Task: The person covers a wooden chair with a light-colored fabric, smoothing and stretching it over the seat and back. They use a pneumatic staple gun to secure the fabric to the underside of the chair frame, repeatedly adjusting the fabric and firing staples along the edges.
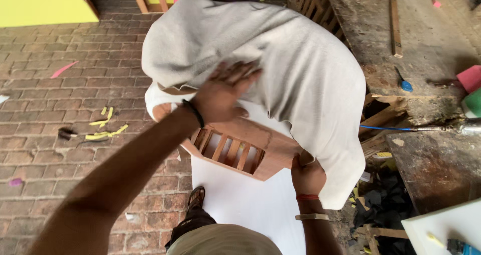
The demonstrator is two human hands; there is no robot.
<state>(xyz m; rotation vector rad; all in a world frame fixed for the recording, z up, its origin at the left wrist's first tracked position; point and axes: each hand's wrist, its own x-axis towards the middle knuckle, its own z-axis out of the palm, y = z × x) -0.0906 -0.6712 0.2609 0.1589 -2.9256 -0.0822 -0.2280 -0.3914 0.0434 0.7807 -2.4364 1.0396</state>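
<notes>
cloth [300, 69] over wooden frame [240, 147], on board [240, 200]

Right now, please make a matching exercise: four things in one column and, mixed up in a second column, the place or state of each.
1. left hand
2. right hand
3. grey cloth
4. yellow scraps

A. draped over the wooden frame
B. lying on the brick floor
C. flat against the cloth, fingers spread
D. gripping the frame's lower right corner

Pairs: 1-C, 2-D, 3-A, 4-B
</notes>
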